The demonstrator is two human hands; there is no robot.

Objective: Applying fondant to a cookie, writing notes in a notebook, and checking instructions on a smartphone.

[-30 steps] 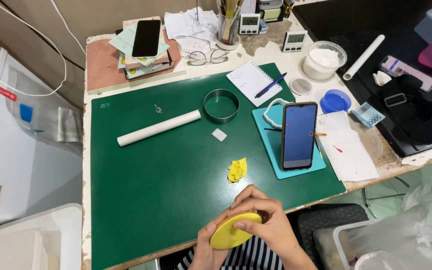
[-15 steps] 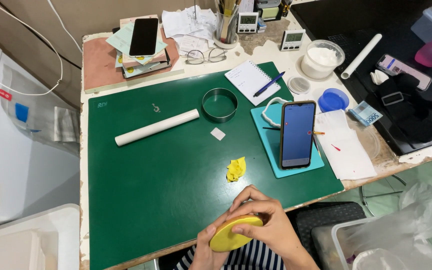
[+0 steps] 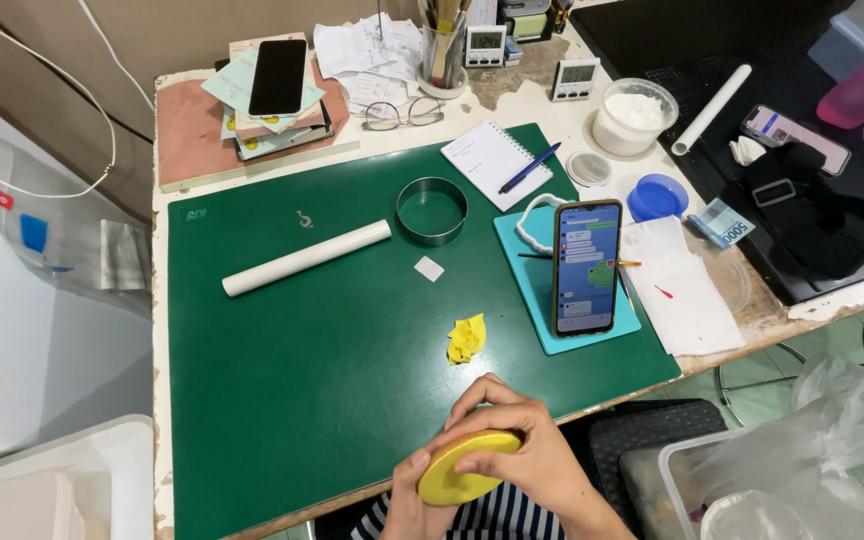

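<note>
We saw both hands, left (image 3: 407, 495) and right (image 3: 512, 450), clamped on the yellow disc (image 3: 462, 468) at the mat's (image 3: 282, 370) six o'clock edge; scrap (image 3: 467, 338) lay at twelve.

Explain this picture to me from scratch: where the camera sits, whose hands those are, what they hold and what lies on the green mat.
The picture comes from a camera worn on a person's head, looking down at their own desk. No machine is involved, only two bare hands. Both sit at the near edge: the left hand supports a flat yellow disc from below, and the right hand covers it from above.

On the green mat lie a white roller, a metal ring, a small white square and a crumpled yellow scrap. A phone with a lit screen rests on a teal pad at the mat's right side.
</note>
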